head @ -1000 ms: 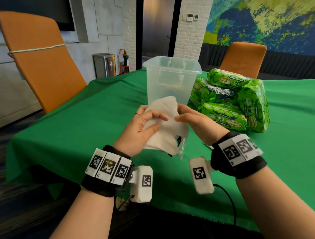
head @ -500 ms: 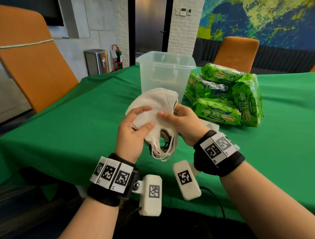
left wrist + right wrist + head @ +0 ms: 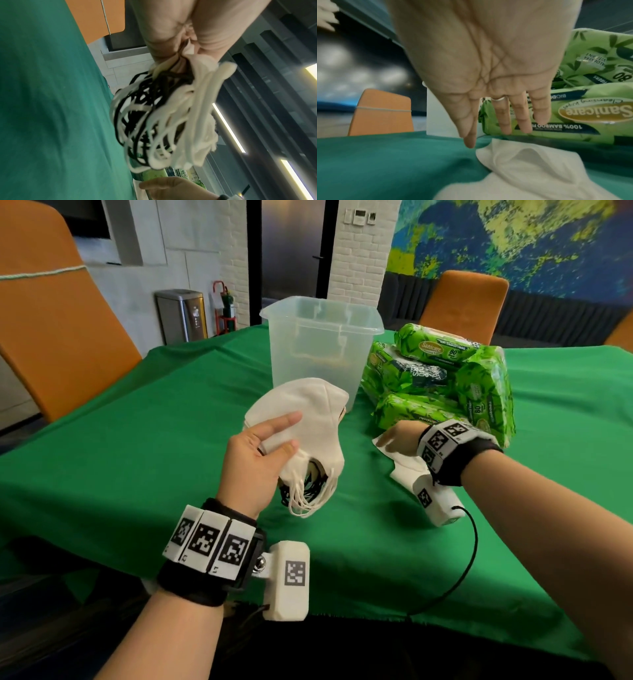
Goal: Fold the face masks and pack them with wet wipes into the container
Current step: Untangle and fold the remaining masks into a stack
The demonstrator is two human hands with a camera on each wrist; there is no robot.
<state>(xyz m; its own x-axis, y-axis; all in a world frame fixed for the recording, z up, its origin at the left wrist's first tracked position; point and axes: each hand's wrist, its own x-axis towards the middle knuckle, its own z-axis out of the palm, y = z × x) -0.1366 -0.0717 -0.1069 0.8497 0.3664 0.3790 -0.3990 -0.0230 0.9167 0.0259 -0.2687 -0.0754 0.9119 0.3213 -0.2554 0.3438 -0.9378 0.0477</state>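
Note:
My left hand (image 3: 270, 436) grips a stack of folded white face masks (image 3: 308, 412) above the green table, thumb and fingers pinching it. White and black ear loops (image 3: 154, 128) hang in a tangle below the left hand (image 3: 180, 40). My right hand (image 3: 394, 436) hovers with straight fingers just above another white mask (image 3: 404, 470) lying flat on the cloth; the right wrist view shows the right hand (image 3: 496, 115) open above that mask (image 3: 530, 169). The clear plastic container (image 3: 322, 350) stands upright behind the held masks. Green wet wipe packs (image 3: 438, 378) are piled to its right.
A green cloth (image 3: 137, 457) covers the table, with its front edge near me. Orange chairs stand at the left (image 3: 51, 337) and at the far side (image 3: 462, 299). A black cable (image 3: 469, 559) trails from my right wrist camera across the cloth.
My right hand has let go of the held mask stack and moved right and down over the mask lying on the table. The left hand alone holds the stack now.

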